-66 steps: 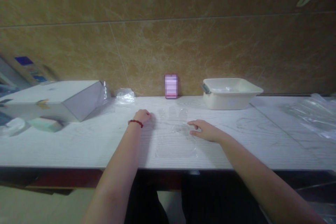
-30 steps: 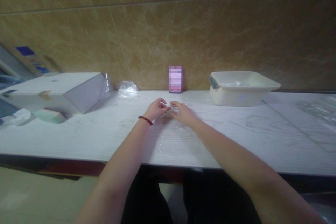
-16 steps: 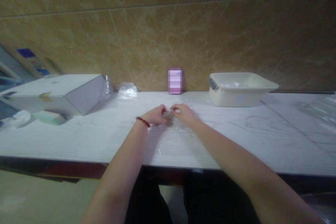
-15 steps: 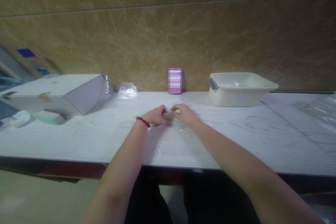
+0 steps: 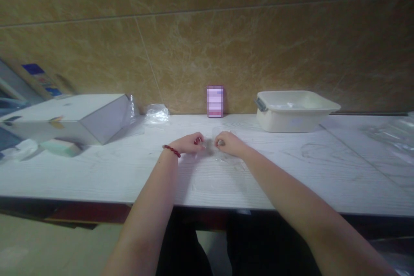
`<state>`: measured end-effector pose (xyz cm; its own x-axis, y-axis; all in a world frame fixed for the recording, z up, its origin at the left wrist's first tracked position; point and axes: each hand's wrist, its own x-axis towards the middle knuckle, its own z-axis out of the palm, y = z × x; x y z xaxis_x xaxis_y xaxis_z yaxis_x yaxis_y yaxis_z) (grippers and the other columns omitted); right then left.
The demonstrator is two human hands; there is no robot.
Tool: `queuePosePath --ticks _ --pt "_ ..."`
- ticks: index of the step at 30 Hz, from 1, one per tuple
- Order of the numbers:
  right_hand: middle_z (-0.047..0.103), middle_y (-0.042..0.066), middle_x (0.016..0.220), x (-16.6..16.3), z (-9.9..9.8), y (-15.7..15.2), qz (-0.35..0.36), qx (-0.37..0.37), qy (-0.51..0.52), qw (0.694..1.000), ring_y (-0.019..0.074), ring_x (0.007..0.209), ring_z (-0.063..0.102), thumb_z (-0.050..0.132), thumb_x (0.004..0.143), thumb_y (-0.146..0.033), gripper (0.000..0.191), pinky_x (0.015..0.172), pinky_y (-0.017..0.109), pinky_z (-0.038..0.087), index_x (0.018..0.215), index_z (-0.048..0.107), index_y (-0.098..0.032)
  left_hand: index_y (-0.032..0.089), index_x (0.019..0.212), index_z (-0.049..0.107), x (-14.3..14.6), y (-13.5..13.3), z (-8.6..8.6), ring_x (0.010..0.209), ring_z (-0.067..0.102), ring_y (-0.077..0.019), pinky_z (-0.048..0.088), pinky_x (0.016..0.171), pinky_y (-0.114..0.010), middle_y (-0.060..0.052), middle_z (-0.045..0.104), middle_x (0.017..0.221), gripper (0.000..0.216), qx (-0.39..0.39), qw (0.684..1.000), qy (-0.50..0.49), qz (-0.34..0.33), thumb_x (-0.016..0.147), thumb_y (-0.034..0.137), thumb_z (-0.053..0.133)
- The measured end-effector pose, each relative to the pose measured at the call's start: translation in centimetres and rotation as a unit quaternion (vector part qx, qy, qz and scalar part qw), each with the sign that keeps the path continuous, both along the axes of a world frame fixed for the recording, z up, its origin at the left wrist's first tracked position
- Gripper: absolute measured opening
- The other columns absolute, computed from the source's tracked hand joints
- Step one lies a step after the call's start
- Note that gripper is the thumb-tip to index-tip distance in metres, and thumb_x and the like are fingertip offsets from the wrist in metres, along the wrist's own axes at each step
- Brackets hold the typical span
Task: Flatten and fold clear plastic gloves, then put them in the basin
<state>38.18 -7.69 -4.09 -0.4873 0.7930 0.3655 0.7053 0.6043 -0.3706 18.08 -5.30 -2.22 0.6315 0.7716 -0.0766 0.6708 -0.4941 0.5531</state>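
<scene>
A clear plastic glove [image 5: 217,177] lies flat on the white table [image 5: 97,172] in front of me, faint against the surface. My left hand [image 5: 189,143], with a red bead bracelet at the wrist, and my right hand [image 5: 229,144] meet at the glove's far end. Both have their fingers curled and pinch the thin plastic there. The glove's finger end is partly hidden under my hands.
A white box [image 5: 69,116] stands at the left with a pale green sponge [image 5: 61,147] in front of it. A crumpled clear bag [image 5: 157,113] and a small pink box [image 5: 215,101] stand by the brown wall. A cream basin [image 5: 294,110] sits at the right, clear plastic sheets [image 5: 393,136] beyond.
My hands have come together from either side of the glove to its far end and closed on it. In the last half second they pulled slightly nearer to me.
</scene>
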Motion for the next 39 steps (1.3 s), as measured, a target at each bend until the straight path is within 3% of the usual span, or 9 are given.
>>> queuePosePath --ticks 5,13,23,27,34,39 --pt "0.060 0.001 0.073 0.4 0.1 0.1 -0.003 -0.028 -0.007 1.000 0.0121 0.071 0.051 0.050 0.061 -0.007 0.021 0.067 0.021 0.037 0.071 0.064 -0.019 0.019 0.083 0.057 -1.3 0.7 0.3 0.052 0.041 -0.0090 0.030 0.049 -0.019 0.004 0.045 0.055 0.026 0.033 0.998 -0.001 0.055 0.064 0.035 0.048" --pt "0.058 0.004 0.076 -0.3 -0.2 0.0 0.001 -0.019 0.018 1.000 0.0118 0.071 0.051 0.051 0.068 -0.014 0.019 0.067 0.022 0.038 0.079 0.066 -0.019 0.023 0.094 0.059 -1.6 0.7 0.5 0.057 0.047 -0.0109 0.035 0.056 -0.020 0.001 0.054 0.066 0.033 0.062 0.994 0.019 0.086 0.065 0.034 0.048" --pt "0.052 0.002 0.074 -1.1 -0.7 0.1 -0.061 -0.004 0.069 0.996 0.0077 0.063 0.048 0.053 0.071 -0.021 0.016 0.064 0.019 0.037 0.081 0.065 -0.022 0.024 0.097 0.058 -0.3 0.7 -0.3 0.065 0.051 -0.0118 0.037 0.063 -0.020 0.002 0.060 0.077 0.034 0.038 0.999 0.000 0.026 0.069 0.026 0.039" --pt "0.055 0.001 0.074 -1.2 -0.9 0.2 -0.043 -0.011 0.066 0.997 0.0080 0.063 0.049 0.051 0.071 -0.019 0.018 0.063 0.019 0.037 0.083 0.065 -0.022 0.022 0.088 0.061 -0.4 1.3 -1.1 0.073 0.052 -0.0130 0.037 0.070 -0.020 0.001 0.061 0.081 0.031 0.052 0.999 0.001 0.006 0.069 0.022 0.036" --pt "0.062 0.000 0.078 -1.0 -1.3 0.4 -0.034 -0.030 0.058 0.997 0.0093 0.065 0.052 0.049 0.072 -0.017 0.020 0.064 0.020 0.038 0.084 0.064 -0.022 0.020 0.076 0.061 -0.6 2.2 -1.8 0.070 0.052 -0.0130 0.038 0.068 -0.021 0.000 0.060 0.072 0.032 0.093 0.995 0.030 0.001 0.062 0.011 0.034" --pt "0.062 0.001 0.079 -1.1 -1.7 0.5 -0.040 -0.029 0.058 0.997 0.0085 0.061 0.052 0.049 0.071 -0.018 0.020 0.063 0.020 0.039 0.084 0.064 -0.020 0.020 0.077 0.062 -0.6 2.6 -2.4 0.074 0.052 -0.0136 0.038 0.070 -0.022 -0.001 0.060 0.077 0.034 0.120 0.992 0.048 -0.014 0.059 0.008 0.036"
